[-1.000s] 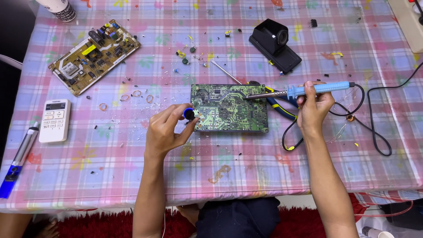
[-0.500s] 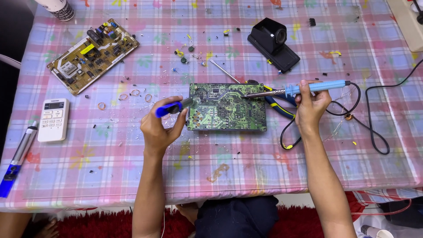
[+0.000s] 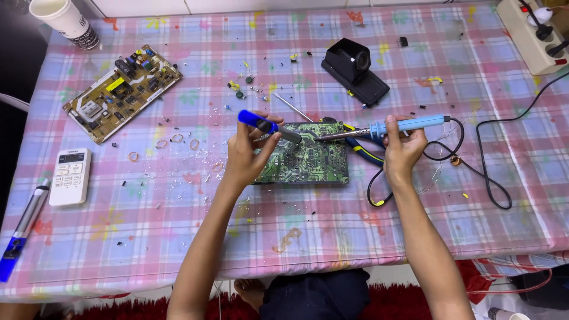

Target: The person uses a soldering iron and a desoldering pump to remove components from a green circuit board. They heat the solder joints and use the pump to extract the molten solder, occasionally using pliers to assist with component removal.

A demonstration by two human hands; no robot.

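We see the left hand (image 3: pixel 246 155) gripping a blue-handled desoldering pump with a grey tip (image 3: pixel 269 127), its tip over the upper left corner of the green rectangular circuit board (image 3: pixel 305 159) that lies at the middle of the plaid-covered surface (image 3: pixel 178 237). Our right hand (image 3: pixel 404 148) is closed around a light-blue soldering iron (image 3: pixel 391 126), whose metal tip meets the board's upper edge. A tan circuit board (image 3: pixel 121 92), a white remote control (image 3: pixel 70 176) and a black plastic stand (image 3: pixel 354 71) lie well apart from the work.
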